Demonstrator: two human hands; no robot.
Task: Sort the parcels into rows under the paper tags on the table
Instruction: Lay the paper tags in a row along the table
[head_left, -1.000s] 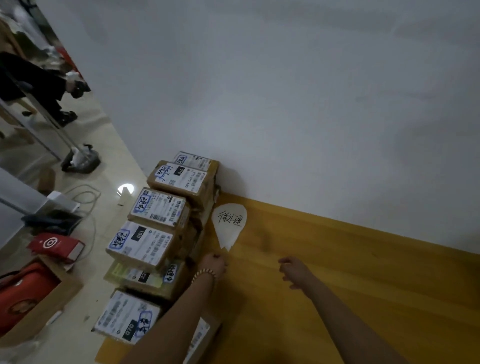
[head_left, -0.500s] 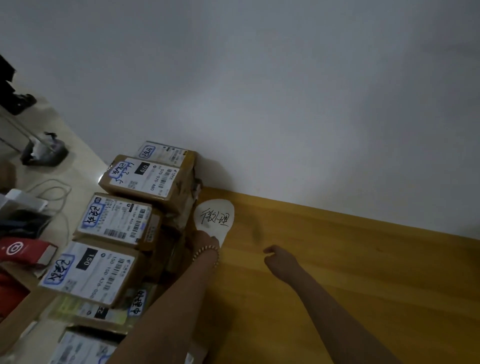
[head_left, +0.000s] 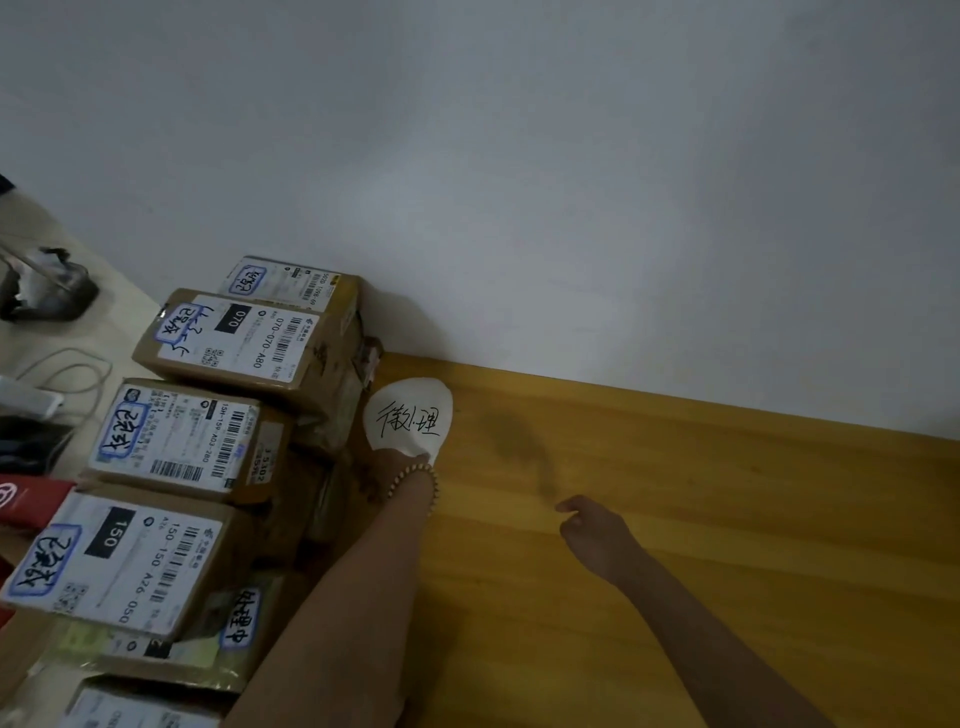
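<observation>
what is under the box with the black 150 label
A flatter parcel with a yellow-green label and a blue-edged sticker lies under the 150 box. Most of its top is covered, and whatever it rests on is hidden.

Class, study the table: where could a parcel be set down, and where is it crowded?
Free: the yellow tabletop right of the paper tag, from the wall past the right hand. Crowded: the stacked parcels along the left edge.
</observation>
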